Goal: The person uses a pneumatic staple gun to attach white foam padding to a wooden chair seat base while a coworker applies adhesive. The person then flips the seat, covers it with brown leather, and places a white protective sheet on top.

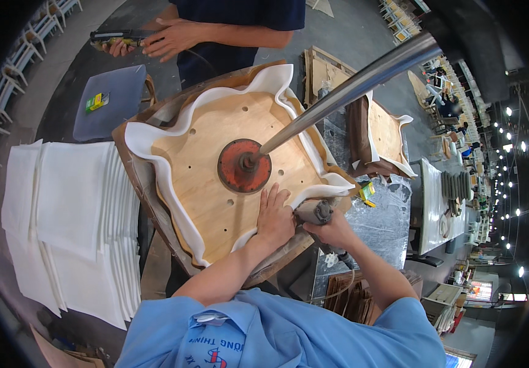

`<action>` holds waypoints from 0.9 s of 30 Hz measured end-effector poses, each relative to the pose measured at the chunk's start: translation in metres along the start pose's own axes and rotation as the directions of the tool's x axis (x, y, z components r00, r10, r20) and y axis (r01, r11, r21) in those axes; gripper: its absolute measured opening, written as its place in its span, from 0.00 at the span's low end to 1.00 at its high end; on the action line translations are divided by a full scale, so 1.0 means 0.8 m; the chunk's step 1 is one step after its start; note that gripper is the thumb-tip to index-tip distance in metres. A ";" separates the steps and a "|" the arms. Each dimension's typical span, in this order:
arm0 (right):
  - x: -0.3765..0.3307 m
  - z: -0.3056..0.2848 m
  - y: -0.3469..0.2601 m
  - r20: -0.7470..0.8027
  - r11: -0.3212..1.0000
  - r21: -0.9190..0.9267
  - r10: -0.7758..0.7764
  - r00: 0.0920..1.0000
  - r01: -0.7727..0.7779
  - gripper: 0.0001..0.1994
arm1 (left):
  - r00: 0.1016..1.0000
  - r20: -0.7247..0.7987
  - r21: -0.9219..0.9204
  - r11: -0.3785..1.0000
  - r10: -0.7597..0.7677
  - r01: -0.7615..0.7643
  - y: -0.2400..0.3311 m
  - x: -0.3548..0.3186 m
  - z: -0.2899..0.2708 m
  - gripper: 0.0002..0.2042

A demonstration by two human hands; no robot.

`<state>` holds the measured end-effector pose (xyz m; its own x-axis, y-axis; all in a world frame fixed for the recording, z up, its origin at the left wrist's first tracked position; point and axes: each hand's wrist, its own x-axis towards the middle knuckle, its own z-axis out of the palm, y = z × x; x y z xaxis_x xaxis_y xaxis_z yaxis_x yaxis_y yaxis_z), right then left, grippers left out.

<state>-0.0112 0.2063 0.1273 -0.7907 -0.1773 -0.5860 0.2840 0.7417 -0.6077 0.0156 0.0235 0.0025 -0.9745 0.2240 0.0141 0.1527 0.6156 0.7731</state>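
In front of me lies a plywood seat panel (215,153), its edge ringed by wavy white foam (181,227) and brown covering material (130,168). A red round plate (233,175) on a slanting metal rod (350,83) rests on the panel's middle. My left hand (275,218) lies on the panel's near edge beside the foam, fingers stretched out. Close by its thumb, my right hand (333,230) grips an air staple gun (313,211), with a hose below. The gun's nose points at the near edge; whether it touches is hidden.
Stacked white foam sheets (71,202) stand left. Across from me a co-worker's hands (166,40) hold another staple gun (114,39). A stool (108,101) carries a yellow-green box (97,102). Another padded panel (385,132) sits right, near a plastic-covered table (381,224).
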 end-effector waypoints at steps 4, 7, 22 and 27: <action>-0.004 -0.007 0.006 0.027 0.992 0.046 0.115 0.993 -0.116 0.28 | 0.987 0.158 0.064 0.998 -0.038 0.028 0.012 -0.018 -0.029 0.16; -0.018 -0.003 0.005 0.013 0.990 0.124 0.061 0.998 -0.062 0.30 | 0.998 -0.044 0.016 0.999 0.045 -0.044 -0.002 -0.020 -0.012 0.12; -0.010 -0.002 -0.002 0.068 0.996 0.045 0.080 0.994 -0.083 0.34 | 0.997 -0.081 -0.044 0.999 -0.019 0.015 -0.004 -0.013 0.005 0.10; -0.004 0.004 -0.004 0.009 0.997 -0.053 -0.048 0.999 0.048 0.33 | 0.998 -0.071 -0.022 1.000 -0.001 0.000 -0.003 -0.011 0.002 0.12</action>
<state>-0.0076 0.2023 0.1297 -0.7981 -0.2185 -0.5615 0.2167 0.7654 -0.6059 0.0241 0.0212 -0.0005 -0.9838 0.1694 0.0580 0.1495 0.5988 0.7868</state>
